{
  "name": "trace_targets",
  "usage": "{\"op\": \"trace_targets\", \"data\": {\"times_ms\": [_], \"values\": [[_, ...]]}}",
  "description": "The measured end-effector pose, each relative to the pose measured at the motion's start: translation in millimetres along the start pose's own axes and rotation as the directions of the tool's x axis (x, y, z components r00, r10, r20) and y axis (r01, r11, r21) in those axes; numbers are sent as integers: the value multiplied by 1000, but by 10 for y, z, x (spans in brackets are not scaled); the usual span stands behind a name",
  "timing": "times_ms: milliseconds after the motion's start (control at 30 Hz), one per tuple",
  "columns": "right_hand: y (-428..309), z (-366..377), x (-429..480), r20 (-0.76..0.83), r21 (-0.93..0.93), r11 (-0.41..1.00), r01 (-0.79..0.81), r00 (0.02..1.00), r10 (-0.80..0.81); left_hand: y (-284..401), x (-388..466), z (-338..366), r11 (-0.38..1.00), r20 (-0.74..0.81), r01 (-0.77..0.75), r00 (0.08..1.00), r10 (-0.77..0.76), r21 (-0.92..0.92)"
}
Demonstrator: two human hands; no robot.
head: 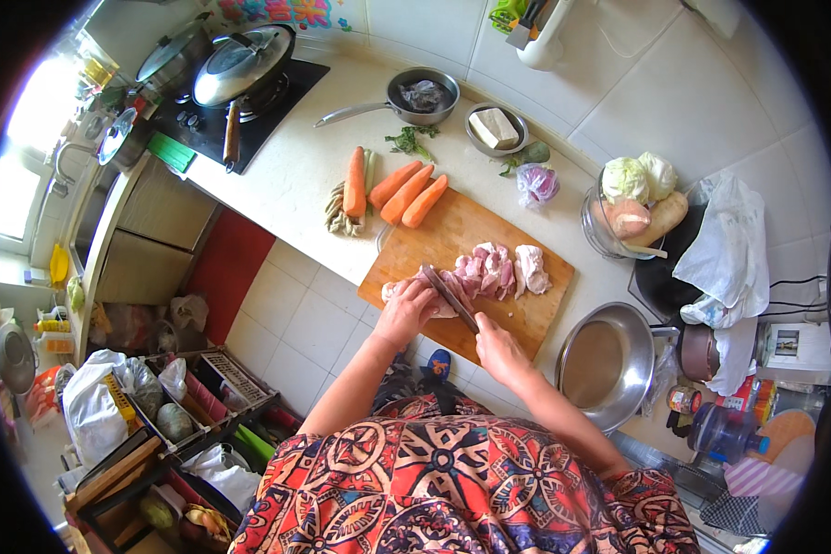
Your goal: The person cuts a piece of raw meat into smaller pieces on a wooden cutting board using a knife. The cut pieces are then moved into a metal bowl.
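Note:
On a wooden cutting board [533,332], my left hand [406,310] holds down a piece of raw meat [445,309] with its fingers curled. A kitchen knife [451,299] is gripped by the handle in my right hand [502,352], its blade standing against the meat right beside my left fingertips. Cut meat chunks [486,269] lie to the right of the blade, and a paler piece [532,269] sits at the end of the row. Several peeled carrots [407,194] rest at the board's upper left, partly over its edge.
A steel basin [568,388] stands right of the board. Behind are a saucepan [450,111], a bowl [493,149] with white blocks resembling tofu, and a wrapped purple onion [537,185]. A glass bowl [599,235] holds vegetables. A lidded wok [246,66] sits on the hob.

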State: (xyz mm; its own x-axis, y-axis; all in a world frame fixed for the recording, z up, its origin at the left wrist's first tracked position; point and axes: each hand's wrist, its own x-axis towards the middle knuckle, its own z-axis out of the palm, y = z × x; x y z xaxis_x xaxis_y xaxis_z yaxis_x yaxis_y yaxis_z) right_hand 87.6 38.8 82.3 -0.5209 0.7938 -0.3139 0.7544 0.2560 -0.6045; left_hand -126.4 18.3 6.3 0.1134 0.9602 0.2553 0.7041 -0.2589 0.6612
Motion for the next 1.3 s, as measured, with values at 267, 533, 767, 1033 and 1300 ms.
{"op": "trace_targets", "data": {"times_ms": [267,533,767,1033,1300], "values": [[-134,340,500,-110,-55,995,83,990,-88,-29,-31,42,999,9,36,999,-36,16],[-107,323,242,-76,-114,993,40,996,-48,-21,-55,68,999,-21,38,999,-38,-35],[94,302,293,-13,-68,996,-50,999,49,-28,-114,-9,998,47,-63,997,62,16],[170,-88,10,-155,-47,995,91,983,-97,-75,-63,-97,991,177,-102,980,86,82],[-38,22,-42,-40,-35,998,54,998,-55,-58,-63,-20,993,55,-62,997,57,96]]}}
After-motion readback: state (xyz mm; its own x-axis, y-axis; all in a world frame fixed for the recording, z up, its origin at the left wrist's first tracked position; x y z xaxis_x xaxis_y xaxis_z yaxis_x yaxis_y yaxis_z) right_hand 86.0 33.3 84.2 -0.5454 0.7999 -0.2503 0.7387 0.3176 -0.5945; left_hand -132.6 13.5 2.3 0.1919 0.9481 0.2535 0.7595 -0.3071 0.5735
